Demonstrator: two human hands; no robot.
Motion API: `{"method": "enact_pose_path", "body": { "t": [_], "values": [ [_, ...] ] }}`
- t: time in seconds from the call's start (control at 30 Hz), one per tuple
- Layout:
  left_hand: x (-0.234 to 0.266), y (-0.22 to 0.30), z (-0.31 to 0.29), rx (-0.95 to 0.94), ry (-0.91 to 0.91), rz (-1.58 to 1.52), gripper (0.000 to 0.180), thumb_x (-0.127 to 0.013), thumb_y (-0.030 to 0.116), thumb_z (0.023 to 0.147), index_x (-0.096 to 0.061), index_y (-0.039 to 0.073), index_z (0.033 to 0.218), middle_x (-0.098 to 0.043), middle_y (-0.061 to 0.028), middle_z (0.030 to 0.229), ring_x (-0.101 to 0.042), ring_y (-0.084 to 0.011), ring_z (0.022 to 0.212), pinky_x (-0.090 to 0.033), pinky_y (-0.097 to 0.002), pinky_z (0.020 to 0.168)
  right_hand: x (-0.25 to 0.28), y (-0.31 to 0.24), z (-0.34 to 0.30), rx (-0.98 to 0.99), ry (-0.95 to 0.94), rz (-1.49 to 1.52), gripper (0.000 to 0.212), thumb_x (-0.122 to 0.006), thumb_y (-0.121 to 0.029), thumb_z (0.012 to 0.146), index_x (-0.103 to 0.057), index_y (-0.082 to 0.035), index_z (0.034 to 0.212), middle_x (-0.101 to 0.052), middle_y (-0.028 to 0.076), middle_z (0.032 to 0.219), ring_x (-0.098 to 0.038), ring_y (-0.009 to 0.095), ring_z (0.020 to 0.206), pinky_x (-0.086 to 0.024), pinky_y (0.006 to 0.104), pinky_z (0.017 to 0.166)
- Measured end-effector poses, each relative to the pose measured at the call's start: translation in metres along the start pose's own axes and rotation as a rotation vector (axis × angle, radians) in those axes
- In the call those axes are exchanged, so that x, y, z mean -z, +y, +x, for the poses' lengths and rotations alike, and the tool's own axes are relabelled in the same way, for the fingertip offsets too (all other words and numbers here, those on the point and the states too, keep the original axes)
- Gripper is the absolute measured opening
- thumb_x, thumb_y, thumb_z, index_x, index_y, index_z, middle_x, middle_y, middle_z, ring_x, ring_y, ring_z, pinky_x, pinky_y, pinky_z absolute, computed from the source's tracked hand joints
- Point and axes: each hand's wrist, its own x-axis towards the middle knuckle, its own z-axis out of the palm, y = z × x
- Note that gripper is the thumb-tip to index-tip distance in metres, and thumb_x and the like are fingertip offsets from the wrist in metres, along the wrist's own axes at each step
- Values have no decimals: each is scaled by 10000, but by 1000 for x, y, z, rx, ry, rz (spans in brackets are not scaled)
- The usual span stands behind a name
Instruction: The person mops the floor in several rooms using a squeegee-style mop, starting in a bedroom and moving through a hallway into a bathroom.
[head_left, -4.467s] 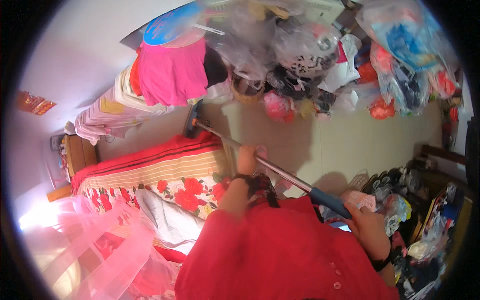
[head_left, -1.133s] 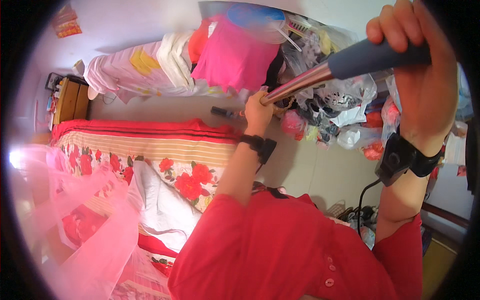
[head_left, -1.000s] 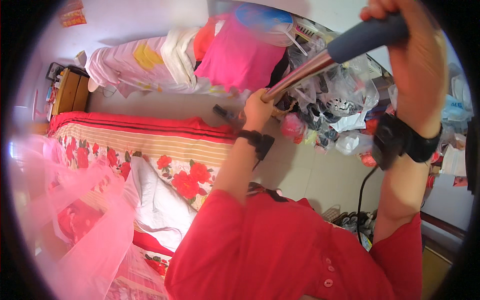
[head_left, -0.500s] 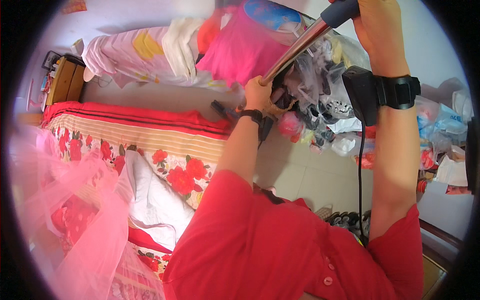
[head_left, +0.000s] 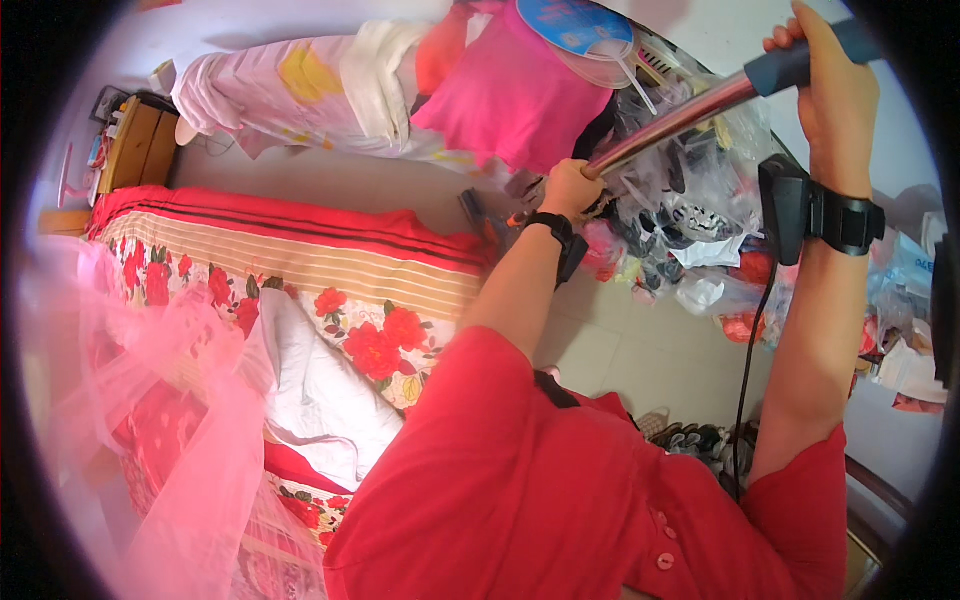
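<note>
A shiny metal pole (head_left: pixel 680 122) with a dark blue-grey grip (head_left: pixel 778 72) slants across the upper right. My right hand (head_left: pixel 838 105) is closed around the grip, near its upper end. Lower on the pole, my left hand (head_left: pixel 573 188) wraps around the bare metal. The pole's far end is hidden behind my left hand and forearm, so its kind cannot be made out. Just beyond my left hand, a dark object (head_left: pixel 472 210) lies low beside the bed. Each wrist wears a black strap with a box-like device.
The bed (head_left: pixel 300 260), with a red and floral cover, fills the left, under pink netting (head_left: pixel 200 420). A pink cloth (head_left: pixel 515 90) and a blue hand fan (head_left: pixel 580 25) lie at the back. Plastic bags (head_left: pixel 690 200) crowd the right. A wooden cabinet (head_left: pixel 135 150) stands far left.
Both hands and the pole have shifted to the right in the view, with the grip and right hand now lower. Both hands keep their hold; the surroundings have shifted slightly in the picture.
</note>
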Motion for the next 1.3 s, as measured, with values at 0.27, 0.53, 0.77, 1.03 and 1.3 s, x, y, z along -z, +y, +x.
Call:
{"method": "enact_pose_path", "body": {
  "t": [0.27, 0.53, 0.77, 1.03, 1.3],
  "values": [
    [-51, 7, -30, -70, -228, 108, 257, -614, 285, 684, -664, 53, 780, -611, -211, 754, -599, -375, 749, -487, -424, 696, 112, 28, 0, -204, 254, -119, 157, -639, -73, 781, -531, 41, 769, -552, 103, 716, -583, 209, 649, -531, 371, 678],
    [-93, 42, -63, -59, -727, 225, 238, -611, 237, 638, -676, 94, 816, -635, -172, 811, -609, -348, 788, -491, -406, 733, 187, -6, -65, -242, 451, -259, 131, -623, -65, 797, -535, 19, 749, -543, 85, 711, -564, 191, 667, -505, 338, 691],
    [-124, 62, -92, -200, -729, 342, 225, -620, 233, 626, -672, 94, 795, -632, -178, 778, -609, -351, 769, -489, -418, 723, 280, -27, -103, -506, 319, 145, 152, -620, -150, 833, -550, -17, 810, -553, 76, 796, -555, 221, 795, -441, 367, 819],
    [-204, 40, -106, -97, -834, 317, 209, -610, 218, 633, -636, 56, 763, -626, -171, 721, -612, -329, 660, -490, -391, 638, 359, -4, -131, -493, 310, 259, 173, -622, -47, 805, -461, -49, 741, -489, 44, 684, -514, 160, 654, -452, 315, 682],
    [-266, 5, -152, -257, -840, 393, 272, -637, 272, 641, -639, 54, 803, -627, -182, 781, -606, -343, 767, -481, -395, 684, 423, -11, -204, -475, 627, 223, 163, -612, 9, 796, -456, -31, 779, -460, 44, 686, -471, 144, 654, -442, 338, 725]
  ]
}}
